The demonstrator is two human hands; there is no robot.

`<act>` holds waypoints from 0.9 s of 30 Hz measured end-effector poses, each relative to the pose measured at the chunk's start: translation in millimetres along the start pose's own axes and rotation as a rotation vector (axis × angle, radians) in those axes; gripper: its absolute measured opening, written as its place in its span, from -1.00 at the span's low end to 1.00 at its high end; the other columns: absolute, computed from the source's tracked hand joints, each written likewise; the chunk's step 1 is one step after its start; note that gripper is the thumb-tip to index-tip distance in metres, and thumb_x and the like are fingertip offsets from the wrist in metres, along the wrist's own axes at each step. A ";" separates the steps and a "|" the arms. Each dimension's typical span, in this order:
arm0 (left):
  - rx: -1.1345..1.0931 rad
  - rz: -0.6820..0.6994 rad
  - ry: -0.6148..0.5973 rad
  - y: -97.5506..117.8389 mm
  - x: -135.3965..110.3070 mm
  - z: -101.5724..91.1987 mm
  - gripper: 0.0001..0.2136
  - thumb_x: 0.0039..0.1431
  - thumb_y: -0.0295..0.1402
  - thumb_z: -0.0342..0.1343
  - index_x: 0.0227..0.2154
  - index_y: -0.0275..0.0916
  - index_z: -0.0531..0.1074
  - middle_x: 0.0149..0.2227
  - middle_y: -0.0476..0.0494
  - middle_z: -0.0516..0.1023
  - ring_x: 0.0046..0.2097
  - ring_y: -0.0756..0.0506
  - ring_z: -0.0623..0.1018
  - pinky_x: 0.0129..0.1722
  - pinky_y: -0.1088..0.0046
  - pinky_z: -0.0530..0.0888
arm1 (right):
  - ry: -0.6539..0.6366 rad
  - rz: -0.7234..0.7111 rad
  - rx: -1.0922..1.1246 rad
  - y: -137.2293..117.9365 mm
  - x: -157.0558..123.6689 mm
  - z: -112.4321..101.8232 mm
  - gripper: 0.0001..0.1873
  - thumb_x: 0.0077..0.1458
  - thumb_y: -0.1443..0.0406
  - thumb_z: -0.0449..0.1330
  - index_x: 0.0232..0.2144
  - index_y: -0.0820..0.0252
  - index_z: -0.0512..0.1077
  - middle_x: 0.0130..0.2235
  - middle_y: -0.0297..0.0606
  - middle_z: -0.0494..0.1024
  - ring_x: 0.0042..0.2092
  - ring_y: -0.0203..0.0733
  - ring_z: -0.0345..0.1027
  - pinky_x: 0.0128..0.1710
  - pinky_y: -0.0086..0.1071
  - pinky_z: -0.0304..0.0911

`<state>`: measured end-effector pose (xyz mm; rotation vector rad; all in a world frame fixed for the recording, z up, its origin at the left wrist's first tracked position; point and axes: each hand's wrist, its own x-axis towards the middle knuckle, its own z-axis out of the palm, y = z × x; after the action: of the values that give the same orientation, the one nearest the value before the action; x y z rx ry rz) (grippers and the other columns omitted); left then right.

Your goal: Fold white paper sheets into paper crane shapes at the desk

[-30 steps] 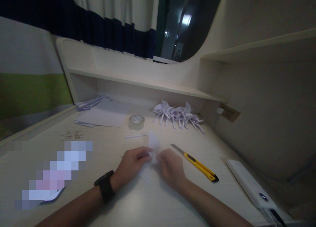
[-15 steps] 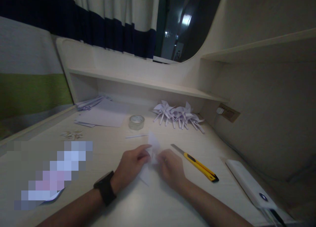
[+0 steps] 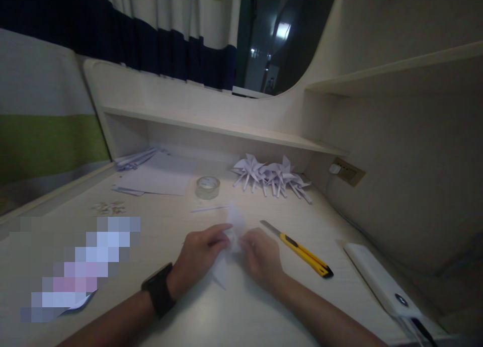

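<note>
Between my hands is a white paper pinwheel [image 3: 235,220], its blades blurred and partly covered by fingers. My left hand [image 3: 204,249], with a dark watch on the wrist, pinches its left side between thumb and fingers. On the other side my right hand [image 3: 261,254] is closed on the paper near the middle; the fingertips are smeared. A thin white paper stick [image 3: 210,208] lies on the desk just beyond them. To the right of my right hand rests a yellow utility knife [image 3: 306,254] with its blade out.
Several finished paper pinwheels [image 3: 267,173] lie at the back. A tape roll [image 3: 207,187] stands left of them, beside paper sheets [image 3: 158,173]. Small pale pieces [image 3: 109,207] lie at left, above a blurred-out object [image 3: 83,266]. A white power strip or box [image 3: 375,276] sits at right.
Almost nothing differs. Both hands keep hold of the paper pinwheel in the same place, and the whole view has shifted slightly.
</note>
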<state>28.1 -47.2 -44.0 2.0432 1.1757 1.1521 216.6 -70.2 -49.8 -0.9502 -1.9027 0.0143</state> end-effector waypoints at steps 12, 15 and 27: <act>-0.017 0.059 0.005 -0.5 -3.0 4.5 -0.73 0.04 -0.50 0.15 -0.18 -0.10 0.51 -0.41 0.14 0.64 -0.36 0.01 0.61 -0.31 0.57 0.46 | -0.003 -0.056 -0.044 -2.2 -1.6 0.4 -0.85 0.16 0.40 0.02 -0.39 0.20 0.37 -0.42 -0.23 0.45 -0.37 -0.24 0.32 -0.38 -0.41 0.23; -0.019 0.047 0.019 0.5 -3.5 4.9 -0.73 0.04 -0.51 0.14 -0.19 -0.10 0.52 -0.42 0.14 0.64 -0.37 0.02 0.61 -0.31 0.59 0.46 | -0.017 -0.063 -0.060 -2.2 -1.7 -0.1 -0.85 0.17 0.39 0.02 -0.39 0.19 0.37 -0.43 -0.23 0.45 -0.38 -0.25 0.32 -0.40 -0.42 0.23; -0.025 0.019 -0.039 -0.8 -3.9 5.3 -0.66 0.04 -0.54 0.12 -0.13 -0.07 0.51 -0.41 0.15 0.63 -0.36 0.02 0.60 -0.30 0.59 0.45 | 0.001 -0.270 -0.287 -0.9 -2.8 -0.7 -0.82 0.08 0.43 -0.03 -0.38 0.20 0.37 -0.43 -0.20 0.48 -0.39 -0.21 0.32 -0.44 -0.39 0.20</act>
<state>31.3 -50.2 -49.0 2.0529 1.1199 1.1258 217.2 -72.8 -51.2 -0.8696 -2.0533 -0.4288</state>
